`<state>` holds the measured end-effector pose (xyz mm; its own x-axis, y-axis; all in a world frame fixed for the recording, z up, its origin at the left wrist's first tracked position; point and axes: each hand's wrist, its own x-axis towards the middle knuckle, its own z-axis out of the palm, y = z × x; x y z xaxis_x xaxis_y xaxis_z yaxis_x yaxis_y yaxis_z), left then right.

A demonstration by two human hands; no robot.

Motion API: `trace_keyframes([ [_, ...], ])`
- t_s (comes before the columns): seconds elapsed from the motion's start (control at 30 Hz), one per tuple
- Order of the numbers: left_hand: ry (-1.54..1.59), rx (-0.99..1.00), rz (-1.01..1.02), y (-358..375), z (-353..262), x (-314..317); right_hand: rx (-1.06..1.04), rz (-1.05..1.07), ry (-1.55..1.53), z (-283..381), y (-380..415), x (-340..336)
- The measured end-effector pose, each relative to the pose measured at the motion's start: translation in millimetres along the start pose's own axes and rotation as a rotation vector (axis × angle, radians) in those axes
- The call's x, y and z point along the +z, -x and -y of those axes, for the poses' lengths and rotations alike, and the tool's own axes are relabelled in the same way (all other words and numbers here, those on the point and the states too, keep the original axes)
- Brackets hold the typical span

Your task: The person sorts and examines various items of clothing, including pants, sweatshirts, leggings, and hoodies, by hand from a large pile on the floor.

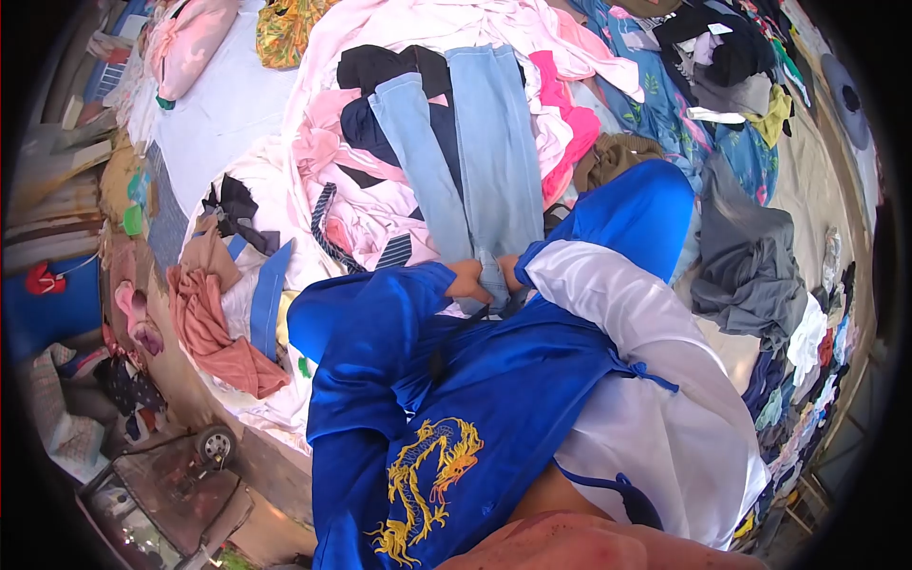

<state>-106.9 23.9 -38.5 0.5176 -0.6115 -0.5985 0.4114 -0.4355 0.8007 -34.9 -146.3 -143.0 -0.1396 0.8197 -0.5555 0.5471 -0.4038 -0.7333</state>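
A pair of light-blue jeans [494, 142] lies stretched out in front of my lap, legs pointing away from me. Its near end is bunched between my hands. My left hand [466, 282], coming out of a blue sleeve, is closed on the gathered denim. Close beside it, my right hand [513, 274] grips the same bunched end, with the fingers mostly hidden by the fabric and the white sleeve. Under the jeans lie dark garments [394, 71] and a pale pink cloth [418, 19]. A striped tie [326, 228] lies to the left.
Salmon-coloured clothing [223, 323] lies at the left. A grey garment [746, 256] and a blue floral cloth [665, 85] lie at the right, with a dark clothes pile [717, 57] beyond. An overturned wheeled item [176, 484] stands at lower left. My bent knees flank the jeans.
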Motion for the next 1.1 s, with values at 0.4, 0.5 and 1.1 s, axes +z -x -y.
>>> trace_keyframes([
  [0.4, -0.724, -0.45, -0.698, 35.7, 21.7, -40.8, -0.158, -0.556, 0.001, 75.2, 70.3, -97.3],
  [0.5, -0.852, 0.028, -1.016, 7.9, 60.6, -51.2, -0.455, -0.48, -0.193, 113.9, 105.3, -115.0],
  [1.1, 0.544, 0.172, -0.658, -16.3, -3.3, -57.3, -0.292, -0.681, -2.13, 20.3, 68.5, -85.5],
])
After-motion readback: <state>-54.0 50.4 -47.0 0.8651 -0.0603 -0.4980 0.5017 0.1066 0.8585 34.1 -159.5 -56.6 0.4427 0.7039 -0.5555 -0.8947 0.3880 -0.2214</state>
